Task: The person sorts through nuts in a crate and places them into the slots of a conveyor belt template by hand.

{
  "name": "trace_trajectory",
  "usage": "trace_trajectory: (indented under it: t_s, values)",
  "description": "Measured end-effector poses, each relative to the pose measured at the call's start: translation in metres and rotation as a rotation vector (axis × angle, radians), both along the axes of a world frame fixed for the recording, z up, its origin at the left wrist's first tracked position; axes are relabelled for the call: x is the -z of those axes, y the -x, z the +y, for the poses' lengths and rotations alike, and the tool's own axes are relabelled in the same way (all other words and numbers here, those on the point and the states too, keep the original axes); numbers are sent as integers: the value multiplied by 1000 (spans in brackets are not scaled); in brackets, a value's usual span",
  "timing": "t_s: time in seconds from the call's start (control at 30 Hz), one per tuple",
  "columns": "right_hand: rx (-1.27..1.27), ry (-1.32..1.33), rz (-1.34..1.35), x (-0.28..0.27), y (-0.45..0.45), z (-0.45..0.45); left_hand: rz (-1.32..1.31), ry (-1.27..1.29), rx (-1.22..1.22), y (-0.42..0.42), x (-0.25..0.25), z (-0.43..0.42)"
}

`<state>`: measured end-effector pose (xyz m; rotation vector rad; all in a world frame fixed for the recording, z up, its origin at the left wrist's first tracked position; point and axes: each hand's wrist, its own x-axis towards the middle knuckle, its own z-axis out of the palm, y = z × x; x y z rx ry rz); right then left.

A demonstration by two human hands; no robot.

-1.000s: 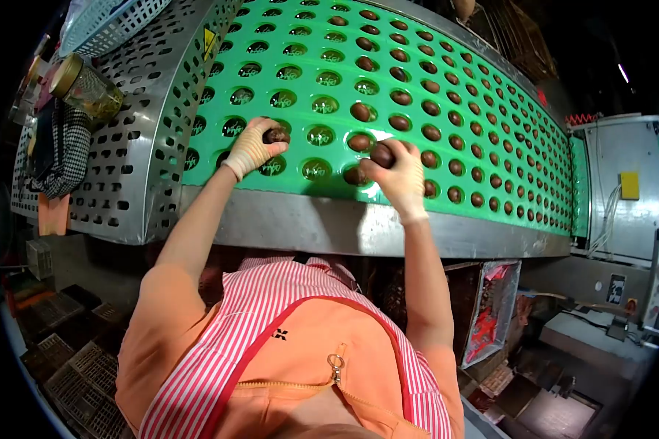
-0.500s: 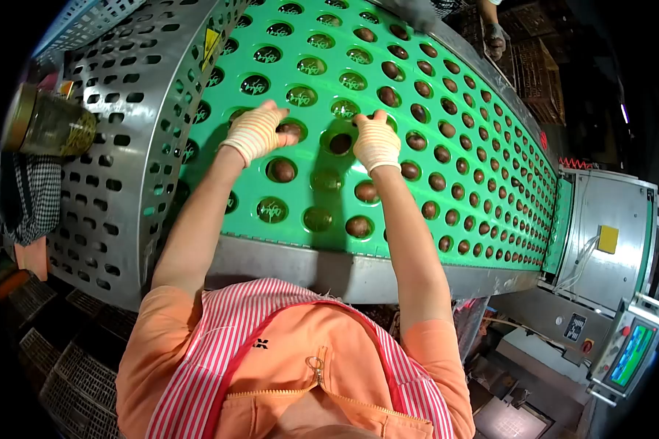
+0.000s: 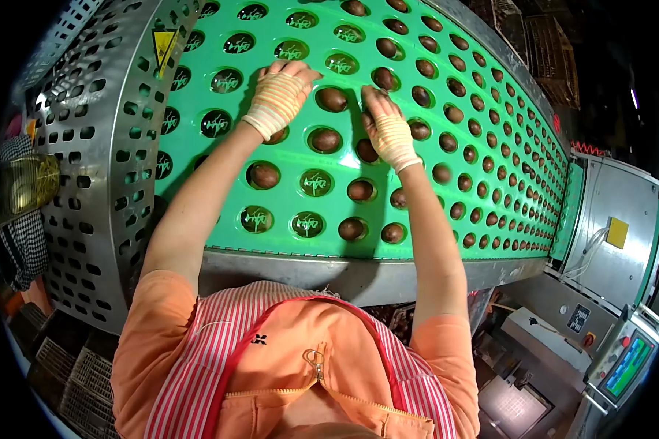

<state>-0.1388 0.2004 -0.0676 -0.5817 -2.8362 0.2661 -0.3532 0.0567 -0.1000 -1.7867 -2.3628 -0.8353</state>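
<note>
My left hand [image 3: 282,96], in a striped cream and orange glove with bare fingertips, reaches palm down over the green cupped conveyor [image 3: 289,150]. Its fingers look spread and bent over a cup, hiding it. Close to their tips a dark brown egg [image 3: 332,99] lies in its cup. To the right, my right hand [image 3: 389,132], gloved alike, is closed with bent fingers. Whether they hold an egg is hidden. Below its thumb another brown egg [image 3: 367,151] is partly covered, and one more egg [image 3: 324,140] sits between the wrists.
Perforated metal guarding [image 3: 99,168] with a yellow warning sign [image 3: 164,50] stands left, beside a glass jar [image 3: 25,186]. Rows of brown eggs stretch right towards a metal machine cabinet [image 3: 608,227] with a control screen [image 3: 628,369]. Wire crates [image 3: 549,58] are stacked beyond the conveyor.
The view has shifted. My left hand has moved farther across the conveyor. A cup between my hands that was bare now holds an egg. My right hand's fingers have drawn closer together.
</note>
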Motion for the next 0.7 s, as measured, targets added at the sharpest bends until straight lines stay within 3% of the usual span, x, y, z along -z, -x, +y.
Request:
trace_trajectory:
  t_s: [0.07,0.13,0.2,0.27,0.4,0.43,0.53,0.7]
  values:
    - [168,229,337,4,-8,-11,-101,90,139,-11,-7,6]
    - [445,223,491,8,-27,-25,-135,160,306,-26,-14,12]
    - [496,167,533,-4,-57,-50,-99,307,253,-39,-22,19]
    - [553,407,452,-25,-88,-84,-143,396,176,-44,-31,31]
    - [600,210,504,-38,-152,-140,-155,328,64,-62,-51,19]
    - [665,264,576,-39,-171,-154,-159,375,41,-72,-62,5]
    - [761,378,663,-34,-220,-190,-46,560,179,-86,-44,-20]
    - [996,366,579,-30,-286,-242,35,392,336,-74,-52,3]
